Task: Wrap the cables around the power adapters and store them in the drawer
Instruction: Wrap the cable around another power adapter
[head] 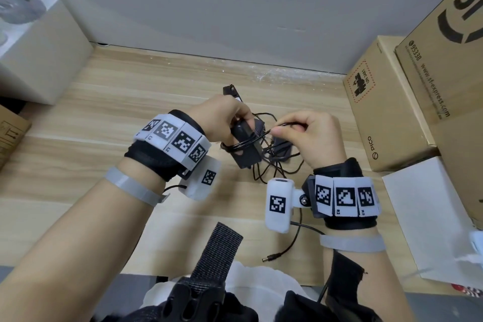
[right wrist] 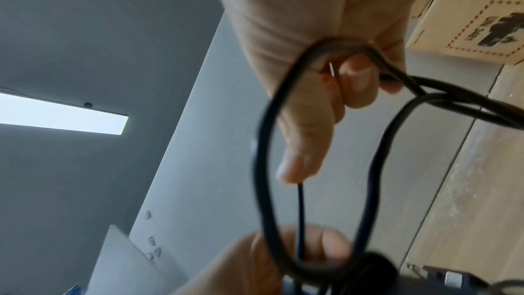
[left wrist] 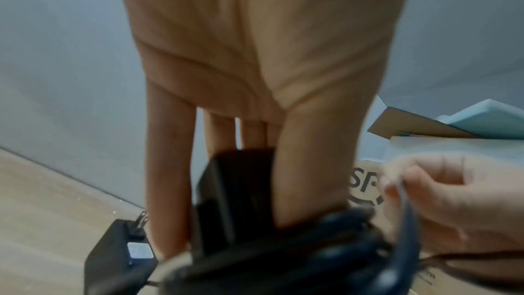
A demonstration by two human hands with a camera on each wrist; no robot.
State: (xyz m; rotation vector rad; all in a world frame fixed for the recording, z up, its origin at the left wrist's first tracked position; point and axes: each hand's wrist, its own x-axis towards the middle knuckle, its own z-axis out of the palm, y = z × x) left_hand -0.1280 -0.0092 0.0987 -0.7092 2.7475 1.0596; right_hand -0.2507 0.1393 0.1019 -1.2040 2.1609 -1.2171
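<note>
My left hand (head: 230, 120) grips a black power adapter (head: 245, 149) above the wooden table (head: 130, 102), with several turns of its black cable (head: 243, 142) wound round it. In the left wrist view the thumb and fingers clamp this adapter (left wrist: 235, 199). My right hand (head: 285, 131) pinches the cable just right of the adapter, and a loop of the cable (right wrist: 263, 142) hangs from its fingers. A second adapter (head: 281, 149) lies under loose cable on the table. A third adapter (left wrist: 122, 255), prongs up, lies behind my left hand. No drawer is in view.
Two cardboard boxes (head: 379, 112) (head: 444, 47) stand along the right side. A white box (head: 44, 42) sits at the back left and a white sheet (head: 423, 217) at the front right. A barrel plug (head: 269, 259) lies near the table's front edge.
</note>
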